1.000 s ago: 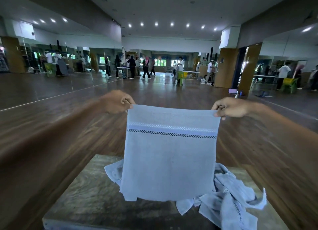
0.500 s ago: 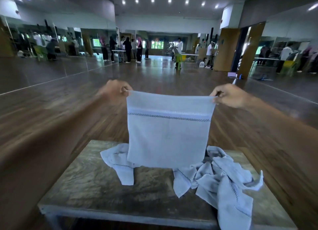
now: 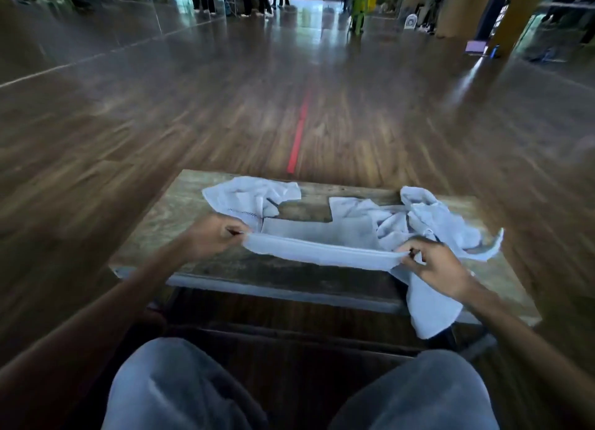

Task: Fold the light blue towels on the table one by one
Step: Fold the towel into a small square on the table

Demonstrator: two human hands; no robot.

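One towel (image 3: 322, 256): left hand (image 3: 212, 236), right hand (image 3: 434, 268)

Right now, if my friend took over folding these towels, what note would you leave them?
Left hand: pinches the left end of the held light blue towel.
Right hand: pinches its right end.
The held edge is lifted and stretched between the hands. The towel's far part lies flat on the wooden table.
Other towels: a crumpled towel at the far left and a crumpled pile at the right, with cloth hanging over the table's near edge.
Done: no finished folded towel shows.
Left: fold the held towel, then the others one by one.
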